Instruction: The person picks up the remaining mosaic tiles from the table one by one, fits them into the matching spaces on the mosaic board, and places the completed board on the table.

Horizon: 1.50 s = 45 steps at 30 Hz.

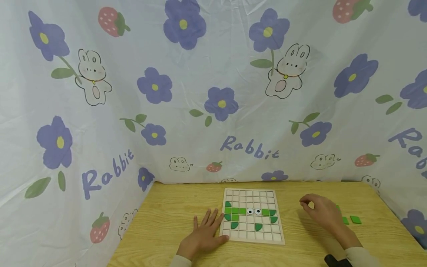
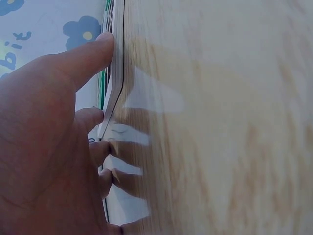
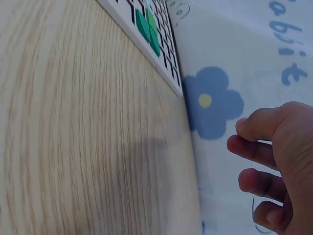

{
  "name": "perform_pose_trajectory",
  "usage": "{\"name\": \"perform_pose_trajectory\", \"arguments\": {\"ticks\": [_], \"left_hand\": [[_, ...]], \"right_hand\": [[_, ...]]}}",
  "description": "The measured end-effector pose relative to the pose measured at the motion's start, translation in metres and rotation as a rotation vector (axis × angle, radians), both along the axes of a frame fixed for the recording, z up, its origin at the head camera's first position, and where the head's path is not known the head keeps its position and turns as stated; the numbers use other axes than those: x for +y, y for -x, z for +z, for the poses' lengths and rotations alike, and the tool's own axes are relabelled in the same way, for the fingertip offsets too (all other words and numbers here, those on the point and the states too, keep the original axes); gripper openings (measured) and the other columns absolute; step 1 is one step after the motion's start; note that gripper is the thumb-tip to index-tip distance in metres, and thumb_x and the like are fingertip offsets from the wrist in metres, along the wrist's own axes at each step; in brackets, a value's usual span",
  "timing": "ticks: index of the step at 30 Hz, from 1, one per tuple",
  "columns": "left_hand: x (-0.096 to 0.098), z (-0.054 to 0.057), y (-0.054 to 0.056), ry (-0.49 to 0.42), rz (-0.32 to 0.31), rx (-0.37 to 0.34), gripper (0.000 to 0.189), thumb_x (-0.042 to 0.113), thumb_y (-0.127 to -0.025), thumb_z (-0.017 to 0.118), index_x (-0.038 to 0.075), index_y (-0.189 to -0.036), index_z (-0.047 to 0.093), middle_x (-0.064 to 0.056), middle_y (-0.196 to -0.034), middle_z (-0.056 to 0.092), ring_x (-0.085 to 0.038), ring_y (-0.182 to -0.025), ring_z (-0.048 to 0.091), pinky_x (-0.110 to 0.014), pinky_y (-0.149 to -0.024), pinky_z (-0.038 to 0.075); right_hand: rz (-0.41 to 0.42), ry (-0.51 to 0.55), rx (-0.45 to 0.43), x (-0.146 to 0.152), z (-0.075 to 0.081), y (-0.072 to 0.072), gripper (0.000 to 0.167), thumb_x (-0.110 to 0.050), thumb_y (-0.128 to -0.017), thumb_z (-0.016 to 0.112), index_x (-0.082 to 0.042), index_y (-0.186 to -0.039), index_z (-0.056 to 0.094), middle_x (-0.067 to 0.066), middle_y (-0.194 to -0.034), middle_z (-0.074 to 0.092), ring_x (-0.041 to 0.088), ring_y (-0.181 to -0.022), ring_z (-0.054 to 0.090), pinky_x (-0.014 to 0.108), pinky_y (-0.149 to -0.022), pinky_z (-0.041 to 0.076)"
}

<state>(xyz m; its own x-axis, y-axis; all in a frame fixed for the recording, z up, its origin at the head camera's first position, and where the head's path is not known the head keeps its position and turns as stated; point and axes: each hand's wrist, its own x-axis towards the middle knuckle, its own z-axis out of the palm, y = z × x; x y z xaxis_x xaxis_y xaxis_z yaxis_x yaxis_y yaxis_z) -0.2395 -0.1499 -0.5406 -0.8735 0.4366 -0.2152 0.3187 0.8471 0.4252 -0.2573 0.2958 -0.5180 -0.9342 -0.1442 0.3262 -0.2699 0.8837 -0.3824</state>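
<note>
- A pale gridded board lies flat on the wood-grained desk, between the person's two hands.
- The left hand rests at the board's left side, fingers spread apart; the left wrist view shows the thumb touching the board's edge.
- The right hand is well to the right of the board, fingers curled, with the tips of thumb and index finger together.
- On the board, one row carries light green squares, two round eye pieces side by side, another square and a dark green quarter-round.
- More dark quarter-rounds sit above and below that row, and one more square below it at the left.
- Loose green tiles lie on the desk beside the right hand, which partly hides some.
- Behind the desk hangs a white curtain printed with purple flowers, rabbits and strawberries.
</note>
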Motion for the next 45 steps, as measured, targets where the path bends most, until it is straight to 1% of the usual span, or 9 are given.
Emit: {"name": "perform_pose_trajectory", "arguments": {"ticks": [10,19,23,28,32,35,39,42,45], "left_hand": [[0.0,0.0,0.0,0.0,0.0,0.005,0.086,0.064,-0.104,0.056,0.021,-0.172,0.026,-0.011,-0.181,0.015,-0.041,-0.167,0.008,-0.084,-0.122,-0.001],[-0.001,0.0,0.0,-0.001,0.001,-0.002,0.086,0.063,-0.104,0.057,0.02,-0.172,0.027,-0.011,-0.18,0.015,-0.041,-0.167,0.008,-0.084,-0.121,-0.001],[-0.001,-0.003,0.001,0.007,-0.002,-0.001,0.086,0.064,-0.104,0.056,0.021,-0.172,0.026,-0.011,-0.181,0.015,-0.041,-0.167,0.008,-0.083,-0.122,-0.001],[-0.001,-0.004,0.001,0.002,0.0,0.008,0.086,0.065,-0.104,0.055,0.021,-0.172,0.025,-0.01,-0.181,0.015,-0.041,-0.167,0.008,-0.083,-0.122,-0.002],[-0.001,-0.004,0.001,0.004,0.001,0.016,0.086,0.065,-0.104,0.055,0.022,-0.172,0.026,-0.01,-0.181,0.015,-0.041,-0.167,0.008,-0.083,-0.122,-0.002],[-0.001,-0.003,0.001,0.0,0.0,0.018,0.086,0.065,-0.104,0.055,0.022,-0.172,0.026,-0.01,-0.181,0.015,-0.041,-0.167,0.008,-0.083,-0.122,-0.002],[-0.001,-0.002,0.001,-0.007,-0.003,0.01,0.086,0.064,-0.104,0.055,0.021,-0.172,0.026,-0.01,-0.181,0.015,-0.041,-0.167,0.008,-0.083,-0.122,-0.001],[-0.002,-0.003,0.001,-0.016,-0.009,0.012,0.086,0.065,-0.104,0.055,0.02,-0.172,0.027,-0.01,-0.181,0.015,-0.041,-0.167,0.008,-0.084,-0.121,-0.001],[-0.004,-0.004,0.001,-0.047,-0.012,0.007,0.087,0.066,-0.103,0.055,0.02,-0.171,0.027,-0.011,-0.181,0.015,-0.042,-0.167,0.007,-0.084,-0.12,-0.003]], "right_hand": [[-0.057,-0.013,-0.028,0.036,0.004,-0.006,0.013,-0.018,-0.098,0.077,-0.014,-0.11,0.081,0.008,-0.104,0.082,0.006,-0.062,0.06,0.028,-0.047,0.039],[-0.127,0.012,-0.123,0.069,0.001,-0.006,0.021,-0.021,-0.101,0.071,-0.01,-0.118,0.079,0.013,-0.11,0.081,0.009,-0.066,0.061,0.033,-0.05,0.044],[-0.151,0.016,-0.111,0.08,-0.002,-0.005,0.022,-0.021,-0.101,0.071,-0.009,-0.117,0.079,0.014,-0.11,0.08,0.011,-0.065,0.061,0.034,-0.049,0.043],[-0.158,-0.01,-0.116,0.095,-0.006,-0.001,0.022,-0.022,-0.101,0.071,-0.008,-0.117,0.078,0.019,-0.117,0.077,0.019,-0.075,0.068,0.036,-0.054,0.049],[-0.155,-0.027,-0.184,0.106,-0.011,0.004,0.028,-0.023,-0.101,0.071,-0.004,-0.12,0.076,0.024,-0.121,0.072,0.032,-0.085,0.072,0.044,-0.059,0.055],[-0.159,-0.042,-0.261,0.11,-0.015,0.007,0.036,-0.028,-0.101,0.071,-0.001,-0.125,0.073,0.028,-0.122,0.07,0.039,-0.089,0.072,0.051,-0.063,0.057],[-0.164,-0.062,-0.356,0.113,-0.019,0.01,0.052,-0.044,-0.102,0.069,0.0,-0.13,0.07,0.026,-0.12,0.072,0.04,-0.093,0.072,0.056,-0.069,0.057],[-0.164,-0.073,-0.383,0.112,-0.022,0.01,0.062,-0.054,-0.101,0.067,0.0,-0.131,0.069,0.024,-0.118,0.073,0.039,-0.095,0.072,0.056,-0.071,0.057],[-0.17,-0.084,-0.374,0.11,-0.025,0.009,0.063,-0.058,-0.101,0.066,-0.002,-0.129,0.071,0.027,-0.121,0.071,0.039,-0.095,0.072,0.055,-0.07,0.057]]}}
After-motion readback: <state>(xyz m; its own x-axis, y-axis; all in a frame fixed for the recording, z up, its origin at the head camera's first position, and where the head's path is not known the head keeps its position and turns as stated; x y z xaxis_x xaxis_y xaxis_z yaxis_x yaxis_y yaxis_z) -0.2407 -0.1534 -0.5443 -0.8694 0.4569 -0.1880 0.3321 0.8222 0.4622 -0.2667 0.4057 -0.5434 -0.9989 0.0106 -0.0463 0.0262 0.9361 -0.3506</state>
